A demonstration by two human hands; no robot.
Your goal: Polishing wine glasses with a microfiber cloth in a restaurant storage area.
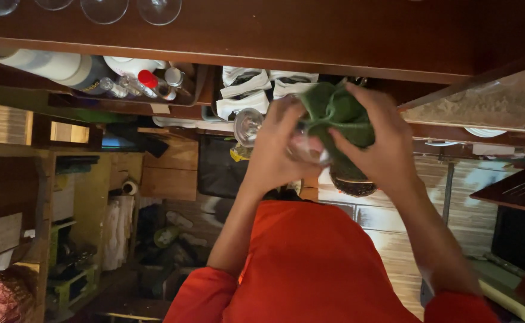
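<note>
Green cloth (pixel 337 113) is bunched in the right hand (pixel 382 149), which is clenched round it and presses it against a clear stemmed glass (pixel 247 127). The left hand (pixel 274 152) grasps that glass from the 9 o'clock side, fingers wrapped over the bowl, with the round foot sticking out at its 10 o'clock. Both are raised just above the middle of the view, in front of an orange garment (pixel 310 263) at 6 o'clock. The glass is held in the air, touching only the hands and the cloth, not resting on any bench or shelf. At 12 o'clock of the hands lie white folded packets (pixel 244 90) under a dark wooden shelf (pixel 334 36). More glasses (pixel 104 9) show at the frame's 11 o'clock edge, and small bottles (pixel 148 84), one with a red cap, sit at 10 o'clock. A dark round object (pixel 352 185) shows just under the cloth at 5 o'clock; I cannot tell what it is. By my reading the glass is being wiped, with the cloth at the bowl. Working further round it would call for a steady left grip and light pressure from the cloth, since the stem looks thin.
</note>
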